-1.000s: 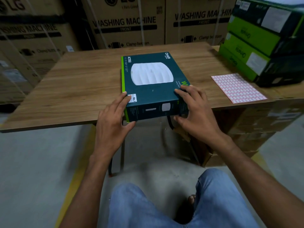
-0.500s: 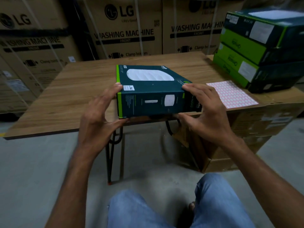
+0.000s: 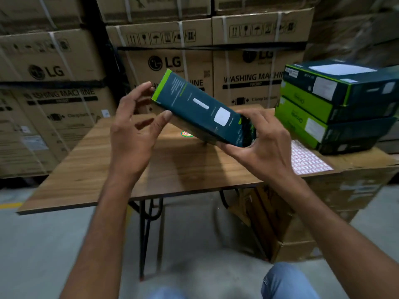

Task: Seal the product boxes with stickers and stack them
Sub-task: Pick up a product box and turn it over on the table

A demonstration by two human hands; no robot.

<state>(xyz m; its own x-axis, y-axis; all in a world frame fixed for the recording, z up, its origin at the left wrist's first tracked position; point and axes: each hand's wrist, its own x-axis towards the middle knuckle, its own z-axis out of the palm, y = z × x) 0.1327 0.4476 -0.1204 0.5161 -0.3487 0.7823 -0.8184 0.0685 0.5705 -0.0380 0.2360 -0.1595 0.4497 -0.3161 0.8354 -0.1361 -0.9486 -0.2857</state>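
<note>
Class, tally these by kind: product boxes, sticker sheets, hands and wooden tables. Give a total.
Product boxes: 4 (held box, three in the stack)
Sticker sheets: 1
Hands: 2 (left hand, right hand)
Tables: 1
Total: 8

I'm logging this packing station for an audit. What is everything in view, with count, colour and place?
held box: one, dark teal with a green edge, tilted in the air above the table
stacked boxes: at least three, green and dark teal, piled at right
sticker sheet: one, pink and white, flat before the stack
table: one, brown wood, centre
round sticker: one, red and green, on the table
washing machine cartons: several, brown, behind
left hand: holds the box's upper end
right hand: grips its lower end
</note>
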